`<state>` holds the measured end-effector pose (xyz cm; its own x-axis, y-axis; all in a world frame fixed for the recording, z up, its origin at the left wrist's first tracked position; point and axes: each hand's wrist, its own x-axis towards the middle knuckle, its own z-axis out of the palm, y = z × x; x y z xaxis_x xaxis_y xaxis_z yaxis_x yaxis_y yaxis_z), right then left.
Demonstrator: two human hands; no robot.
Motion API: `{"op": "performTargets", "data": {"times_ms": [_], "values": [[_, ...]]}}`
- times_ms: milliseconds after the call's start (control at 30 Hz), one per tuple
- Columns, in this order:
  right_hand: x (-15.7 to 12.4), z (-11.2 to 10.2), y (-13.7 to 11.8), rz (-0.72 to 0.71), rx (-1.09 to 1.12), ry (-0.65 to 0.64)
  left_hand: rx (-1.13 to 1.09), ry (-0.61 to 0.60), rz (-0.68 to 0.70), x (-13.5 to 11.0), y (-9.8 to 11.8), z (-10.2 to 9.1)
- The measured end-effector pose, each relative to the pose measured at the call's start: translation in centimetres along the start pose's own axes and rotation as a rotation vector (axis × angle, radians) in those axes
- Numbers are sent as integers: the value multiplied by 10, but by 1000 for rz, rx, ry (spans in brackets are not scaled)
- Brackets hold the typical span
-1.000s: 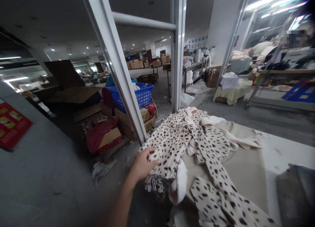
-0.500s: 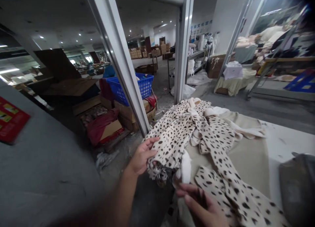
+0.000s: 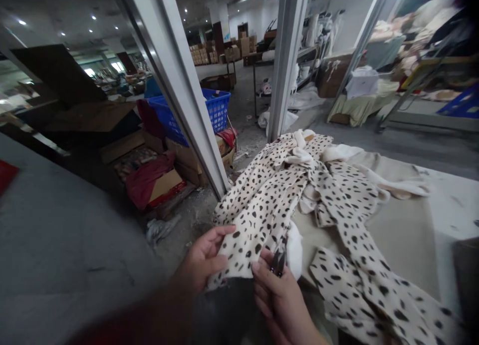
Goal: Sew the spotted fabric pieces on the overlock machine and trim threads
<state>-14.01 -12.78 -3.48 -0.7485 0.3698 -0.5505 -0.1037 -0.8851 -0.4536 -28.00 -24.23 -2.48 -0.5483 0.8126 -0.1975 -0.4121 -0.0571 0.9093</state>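
A cream garment with black spots (image 3: 258,205) lies heaped over the near end of the table, its edge hanging toward me. My left hand (image 3: 209,257) is closed on the left side of that edge, thumb on top. My right hand (image 3: 275,285) pinches the same edge farther right between thumb and fingertips. Dark thread snips (image 3: 277,264) stick up from my right hand, their points against the cloth. White fluffy trim (image 3: 295,250) hangs just right of the snips. A long spotted strip of the cloth runs toward the lower right.
Metal posts (image 3: 288,60) stand behind the table (image 3: 452,205). Beyond them at left, a blue plastic basket (image 3: 219,110) rests on cardboard boxes. A grey panel (image 3: 75,255) fills the left side. A dark object (image 3: 466,280) sits at the right edge.
My right hand has moved up and left to the garment's edge, with the snips now visible in it. The edge is spread flatter between both hands. The view has shifted slightly.
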Motion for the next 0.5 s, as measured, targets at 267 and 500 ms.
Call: {"op": "performTargets", "data": {"times_ms": [267,500], "values": [[6,8,-4,14,-37,-5,14,143,-95,-11,3,-18],[47,63,-72,-1,86,-142,44,236,-40,-16,40,-18]]}}
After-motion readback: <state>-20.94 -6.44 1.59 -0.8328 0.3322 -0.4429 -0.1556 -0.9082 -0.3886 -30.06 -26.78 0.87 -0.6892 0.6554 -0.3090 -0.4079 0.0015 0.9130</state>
